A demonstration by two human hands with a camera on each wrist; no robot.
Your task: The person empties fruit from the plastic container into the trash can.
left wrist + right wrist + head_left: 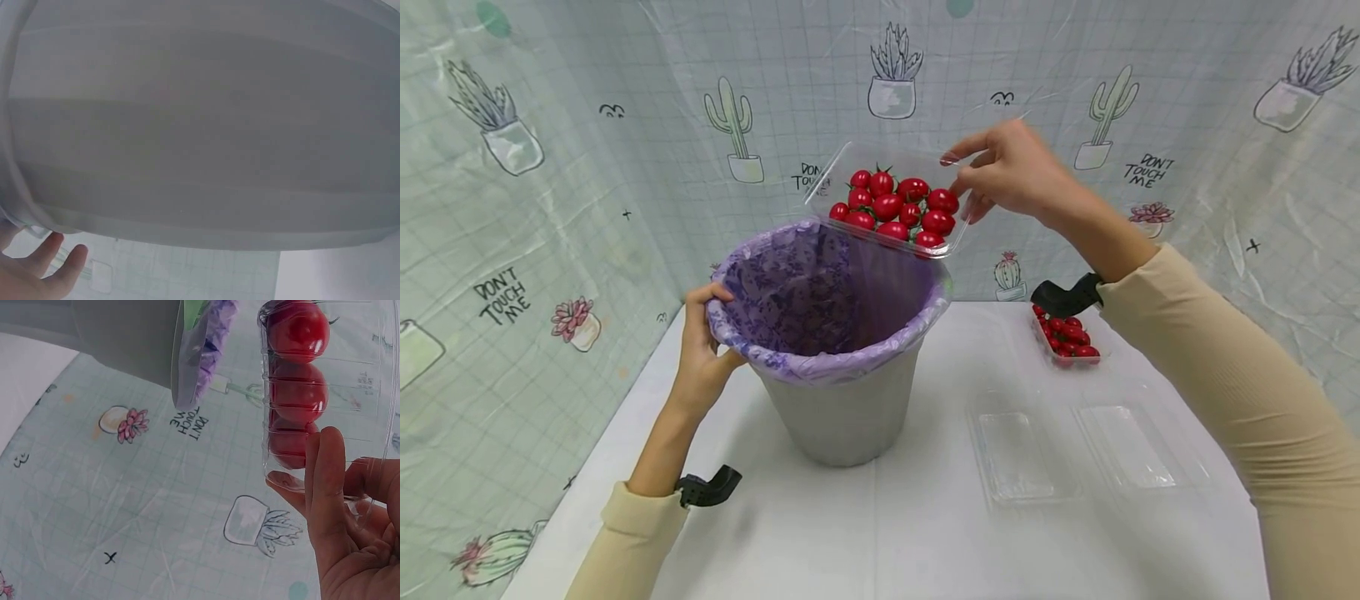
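My right hand [1011,171] grips the right end of a transparent plastic box [824,185] holding several red cherry tomatoes [887,207]. The box is tilted, its left part over the far rim of a grey bin [850,417]. In the right wrist view, tomatoes [299,390] line one side of the box, with fingers and thumb pinching its end. A purple patterned bag [842,365] lines the bin and folds over its rim. At the bin's left side, my left hand [700,350] holds the rim, fingers over the edge and thumb outside. The left wrist view is mostly bin wall [200,137].
On the white table [925,542], a second transparent box of cherry tomatoes [1066,337] stands at the back right. Nearer lie two transparent plastic containers [1015,458], side by side. A patterned curtain [647,167] encloses the back and sides.
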